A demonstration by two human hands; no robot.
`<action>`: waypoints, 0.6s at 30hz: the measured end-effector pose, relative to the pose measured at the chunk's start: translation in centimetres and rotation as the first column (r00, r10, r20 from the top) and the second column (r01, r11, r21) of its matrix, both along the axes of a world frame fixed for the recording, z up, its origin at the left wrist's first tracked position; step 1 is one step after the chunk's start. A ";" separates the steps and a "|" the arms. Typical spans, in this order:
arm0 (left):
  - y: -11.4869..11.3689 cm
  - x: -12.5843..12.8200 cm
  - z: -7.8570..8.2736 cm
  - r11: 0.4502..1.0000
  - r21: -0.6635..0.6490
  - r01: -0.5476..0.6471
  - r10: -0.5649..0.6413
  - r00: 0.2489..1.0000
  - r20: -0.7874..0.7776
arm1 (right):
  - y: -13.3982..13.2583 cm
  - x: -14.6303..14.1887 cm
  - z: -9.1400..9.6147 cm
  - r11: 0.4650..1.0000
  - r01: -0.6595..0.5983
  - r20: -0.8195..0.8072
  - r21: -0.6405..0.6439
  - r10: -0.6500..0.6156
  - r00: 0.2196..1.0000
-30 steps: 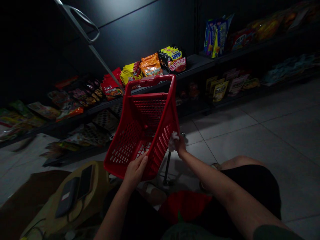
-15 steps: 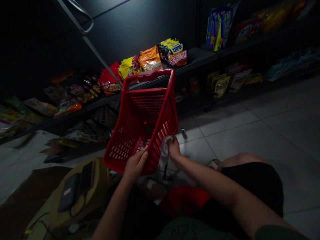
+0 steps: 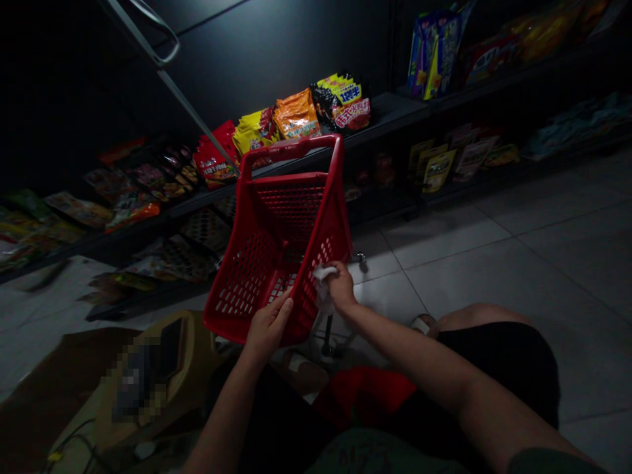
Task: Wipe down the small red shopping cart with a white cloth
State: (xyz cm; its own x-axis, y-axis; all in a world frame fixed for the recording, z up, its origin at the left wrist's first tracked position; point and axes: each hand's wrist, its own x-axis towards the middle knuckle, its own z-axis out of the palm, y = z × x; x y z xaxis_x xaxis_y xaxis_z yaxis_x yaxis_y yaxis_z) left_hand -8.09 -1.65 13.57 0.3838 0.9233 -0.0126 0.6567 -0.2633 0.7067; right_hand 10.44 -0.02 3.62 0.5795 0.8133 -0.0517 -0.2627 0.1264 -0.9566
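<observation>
By the shelf (image 3: 388,113), left grip (image 3: 269,327) holds red basket (image 3: 291,153), right grip (image 3: 340,287) white cloth (image 3: 322,284).

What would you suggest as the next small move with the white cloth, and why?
I'd probably slide the white cloth a little further along the side of the red basket, since the right hand holds it against that side while the left hand grips the rim.

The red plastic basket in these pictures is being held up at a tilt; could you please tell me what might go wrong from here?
The red plastic basket tilts on the left hand, whose grip is only on its side wall, so it could slip and fall to the tile floor. The white wipe under the right hand could snag on the perforations or drop.
</observation>
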 end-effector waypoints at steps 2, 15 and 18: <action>-0.2 0.2 0.0 1.000 -0.002 -0.002 0.002 1.000 -0.012 | 2.5 2.0 0.3 0.999 0.037 -0.014 -0.024 -0.037 0.999; 0.2 -1.8 -0.8 1.000 0.010 -0.027 0.027 1.000 -0.008 | -4.1 -3.4 -4.6 0.816 -0.515 0.678 0.263 0.224 0.701; -0.1 -2.0 -0.8 1.000 0.011 -0.023 0.024 1.000 -0.016 | 1.0 2.6 -4.9 0.977 -0.120 0.474 0.177 0.023 0.880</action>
